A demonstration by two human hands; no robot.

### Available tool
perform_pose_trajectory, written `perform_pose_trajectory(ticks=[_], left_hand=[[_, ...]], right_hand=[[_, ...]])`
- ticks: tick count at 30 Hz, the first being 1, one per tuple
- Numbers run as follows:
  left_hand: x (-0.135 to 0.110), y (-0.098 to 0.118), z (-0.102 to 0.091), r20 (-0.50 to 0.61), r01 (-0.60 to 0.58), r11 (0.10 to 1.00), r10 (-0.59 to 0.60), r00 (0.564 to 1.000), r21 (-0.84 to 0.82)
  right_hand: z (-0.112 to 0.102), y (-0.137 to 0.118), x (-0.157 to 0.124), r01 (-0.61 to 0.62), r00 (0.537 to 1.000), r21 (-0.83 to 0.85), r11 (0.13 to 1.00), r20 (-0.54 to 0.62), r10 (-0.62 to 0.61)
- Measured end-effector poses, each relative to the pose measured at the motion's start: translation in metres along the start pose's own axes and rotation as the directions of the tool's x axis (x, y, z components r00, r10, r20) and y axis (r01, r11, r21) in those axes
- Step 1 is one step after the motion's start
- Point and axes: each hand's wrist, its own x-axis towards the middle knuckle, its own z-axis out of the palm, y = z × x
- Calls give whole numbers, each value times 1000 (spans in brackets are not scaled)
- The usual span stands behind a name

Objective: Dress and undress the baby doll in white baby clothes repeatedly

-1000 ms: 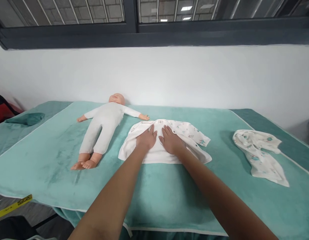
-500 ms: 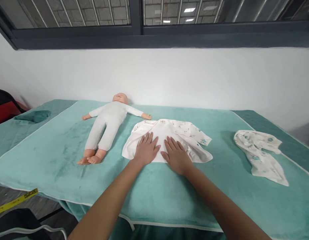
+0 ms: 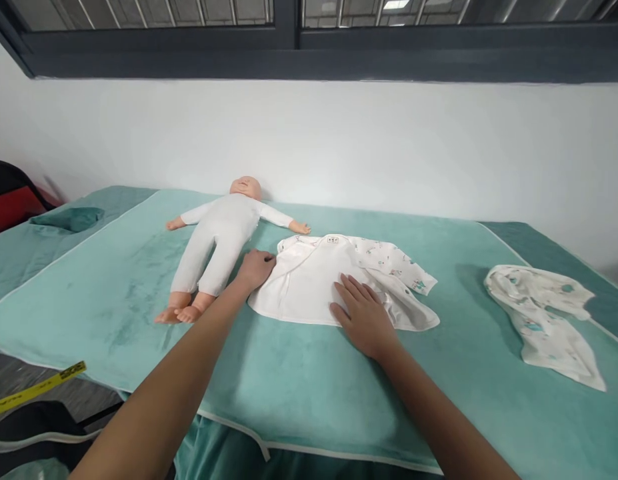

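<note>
A white baby shirt (image 3: pixel 313 280) with a small print lies spread out in the middle of the teal blanket (image 3: pixel 113 293). My right hand (image 3: pixel 363 317) rests flat on its lower right part, fingers stretched out. My left hand (image 3: pixel 255 267) is at the shirt's left edge with the fingers curled onto the fabric, close to the doll's leg. A baby doll (image 3: pixel 221 237) in a white bodysuit lies on its back to the left of the shirt, head toward the wall.
A second printed garment (image 3: pixel 543 313) lies crumpled at the right of the blanket. A dark teal cloth (image 3: pixel 69 218) sits at the far left. A white wall runs behind the table; a yellow tape (image 3: pixel 36 390) shows below the front left edge.
Both hands slid down the shirt toward me. Then my left hand moved left to the shirt's left edge and curled onto it, while my right hand stayed flat.
</note>
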Motion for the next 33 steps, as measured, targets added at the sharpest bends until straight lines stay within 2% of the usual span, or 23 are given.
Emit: perform_pose_trajectory(ticks=[4,11,15,19,22,24,26,30,33], left_hand=[[-3,10,3,97,4,995,6,995,-96],[-7,17,3,98,18,986,-2,995,-166],[3,19,-7,-37,42,993,-47,998,-111],[13,23,-25,-227,80,997,-79,971,-3],[10,27,-30,-367,20,969,74,927,245],[0,31,-24,-394,-34,910,212,894,413],[-14,34,-9,-326,-122,862,312,892,492],[-42,36,28,-67,-346,798,432,899,493],[-50,32,44,-12,-350,819,398,917,455]], right_hand=[[0,1,0,-3,1000,23,1000,-14,4],[-1,2,1,-6,1000,61,998,-30,8],[-2,2,0,-3,999,85,996,-44,7],[-3,1,0,-5,999,111,994,-53,11],[-3,2,0,-3,998,125,992,-66,12],[-2,3,1,0,997,137,991,-74,10],[-2,3,1,4,996,153,988,-85,9],[0,2,-2,8,992,248,969,-125,24],[-3,9,-4,-29,969,415,909,-213,128]])
